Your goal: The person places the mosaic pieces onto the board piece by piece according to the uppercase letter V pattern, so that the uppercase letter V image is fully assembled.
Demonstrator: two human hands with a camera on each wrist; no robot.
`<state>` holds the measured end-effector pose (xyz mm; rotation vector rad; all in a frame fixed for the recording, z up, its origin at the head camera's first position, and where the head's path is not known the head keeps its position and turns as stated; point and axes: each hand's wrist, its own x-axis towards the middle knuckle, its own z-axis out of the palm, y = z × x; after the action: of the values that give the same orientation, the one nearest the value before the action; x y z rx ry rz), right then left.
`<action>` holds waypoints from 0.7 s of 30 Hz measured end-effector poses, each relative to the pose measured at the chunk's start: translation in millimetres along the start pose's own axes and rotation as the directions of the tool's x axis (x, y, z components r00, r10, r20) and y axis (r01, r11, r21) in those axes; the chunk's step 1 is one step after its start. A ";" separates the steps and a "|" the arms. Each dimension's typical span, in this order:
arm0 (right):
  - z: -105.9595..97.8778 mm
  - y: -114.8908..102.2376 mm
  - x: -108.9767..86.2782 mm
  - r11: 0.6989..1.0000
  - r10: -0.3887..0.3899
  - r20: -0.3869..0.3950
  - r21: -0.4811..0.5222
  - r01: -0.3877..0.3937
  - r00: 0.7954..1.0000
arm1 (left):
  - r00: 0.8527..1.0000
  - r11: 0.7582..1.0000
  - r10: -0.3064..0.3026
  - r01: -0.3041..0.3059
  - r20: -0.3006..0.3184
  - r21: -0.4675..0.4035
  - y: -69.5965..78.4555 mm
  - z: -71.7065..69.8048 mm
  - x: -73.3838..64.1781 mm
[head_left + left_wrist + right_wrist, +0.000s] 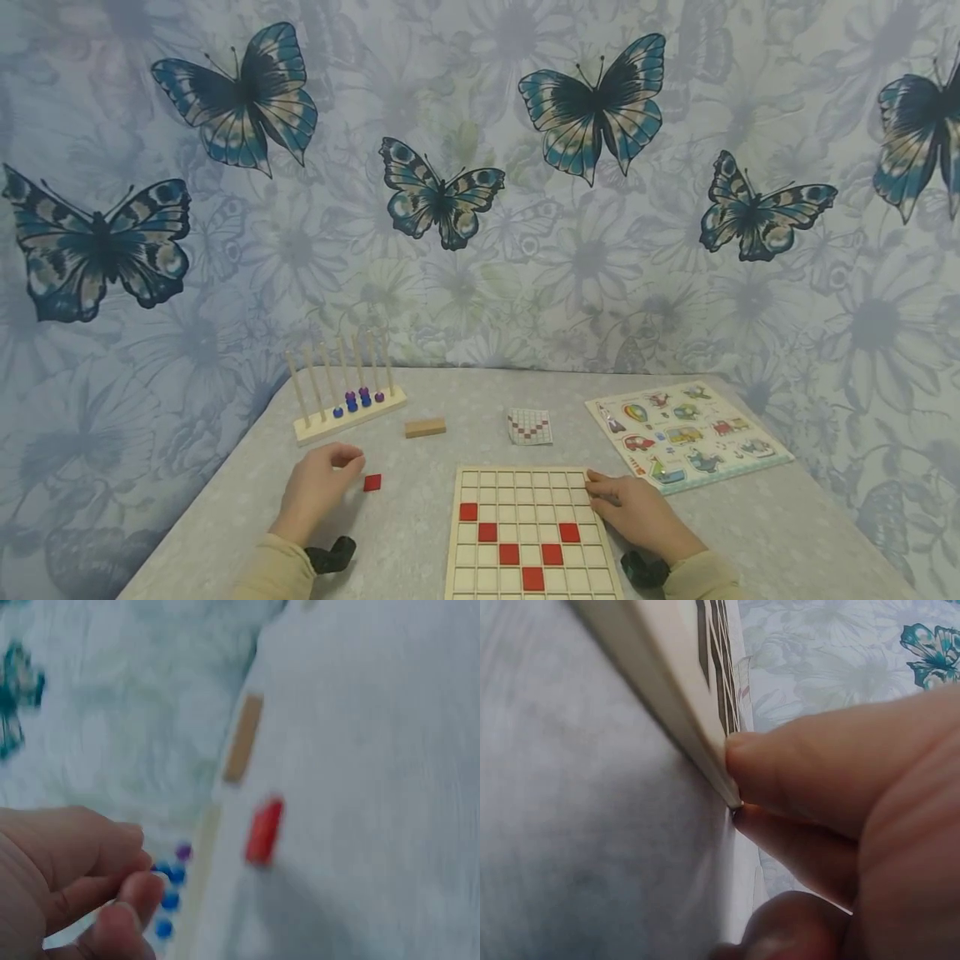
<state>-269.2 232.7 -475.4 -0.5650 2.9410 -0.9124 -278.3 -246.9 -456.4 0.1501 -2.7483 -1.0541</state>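
Observation:
A single red square tile (372, 482) lies on the table just right of my left hand (320, 486). Loosely bent, the left fingers hold nothing; in the left wrist view the hand (82, 885) is apart from the red tile (265, 831). At the far right corner of a wooden grid board (527, 469), my right hand (637, 510) pinches the rim. The right wrist view shows the thumb on top of the board's edge (667, 682) and a finger at its corner. Several red tiles sit in the board's cells in a V shape; its near edge is out of view.
Behind the left hand stands a peg rack (351, 414) with blue and purple beads. A small wooden block (425, 427) and a card with a red-square pattern (529, 426) lie beyond the board. A picture puzzle board (686, 433) lies at the back right.

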 end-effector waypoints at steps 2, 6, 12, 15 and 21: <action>-0.9 0.6 -0.7 1.000 -0.001 -0.006 -0.010 0.001 1.000 | 1.000 1.000 -0.023 0.022 -0.016 -0.015 -13.9 -1.4 3.1; -2.1 1.6 -1.1 1.000 -0.013 -0.002 -0.002 0.013 1.000 | 1.000 0.999 -0.017 0.018 0.014 -0.027 -22.7 0.3 7.0; -1.9 1.1 -1.4 1.000 -0.020 0.013 0.004 0.019 1.000 | 0.993 1.000 -0.013 0.011 0.120 0.015 -21.3 7.8 6.2; -1.0 0.8 -0.6 1.000 -0.004 0.003 -0.005 0.004 1.000 | 0.991 0.999 -0.014 0.007 0.136 0.053 -20.4 10.4 5.7; 0.0 1.9 0.4 1.000 -0.010 0.002 0.001 0.010 1.000 | 0.991 0.996 -0.018 0.006 0.129 0.092 -19.1 11.6 3.5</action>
<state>-270.3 234.0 -476.5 -0.5801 2.9388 -0.9134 -283.7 -254.0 -477.2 0.1150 -2.9174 -0.9731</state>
